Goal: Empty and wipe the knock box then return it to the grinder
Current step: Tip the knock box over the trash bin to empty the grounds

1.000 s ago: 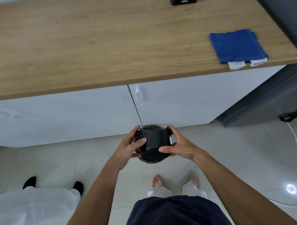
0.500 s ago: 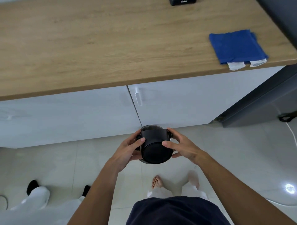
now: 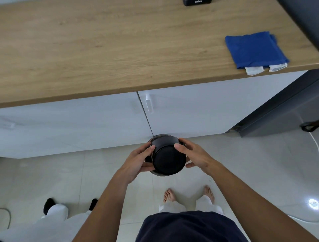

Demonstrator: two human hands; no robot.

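I hold the black round knock box [image 3: 168, 159] in front of my waist, above the tiled floor. It is tipped over, its flat bottom facing me and its mouth turned down and away. My left hand [image 3: 138, 161] grips its left side, my right hand [image 3: 194, 156] its right side, thumbs on the wall. A dark rim shows under and behind the box; I cannot tell what it is. A folded blue cloth [image 3: 255, 50] lies at the right end of the wooden counter [image 3: 103, 43]. The base of a black appliance [image 3: 197, 2] shows at the counter's far edge.
White cabinet doors [image 3: 189, 110] with a handle stand under the counter. A dark grey appliance [image 3: 279, 110] stands at the right. Another person's legs in white trousers [image 3: 53, 217] stand at the lower left. My bare feet [image 3: 188, 195] are on the tiles.
The knock box has been turned further over, from its side wall facing me to its flat bottom facing me. The other person's legs have shifted right.
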